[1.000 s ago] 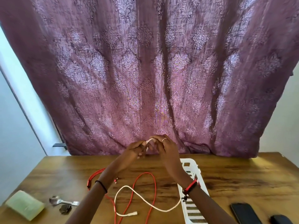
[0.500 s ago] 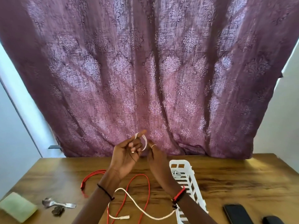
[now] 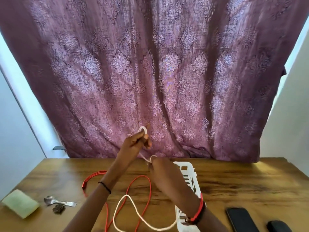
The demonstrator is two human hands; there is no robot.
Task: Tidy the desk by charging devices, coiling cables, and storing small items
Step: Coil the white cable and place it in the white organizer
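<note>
The left hand (image 3: 136, 142) has its grip pinched on a small loop of the white cable (image 3: 132, 213), raised before the purple curtain (image 3: 167, 72). Below it, the right hand (image 3: 164, 171) clasps the same cable, whose slack trails onto the tabletop (image 3: 242, 185), crossing the red cable (image 3: 147, 183) beside the white basket (image 3: 192, 181). Right of the basket lies a black phone (image 3: 240, 219).

Home room: wooden desk (image 3: 234, 181), patterned purple curtain (image 3: 158, 72), spoon (image 3: 58, 201), phone (image 3: 240, 220).

Mauve patterned curtain (image 3: 167, 77) backlit, glowing — pale walls (image 3: 15, 124) either side, wooden desk (image 3: 242, 181) below.
</note>
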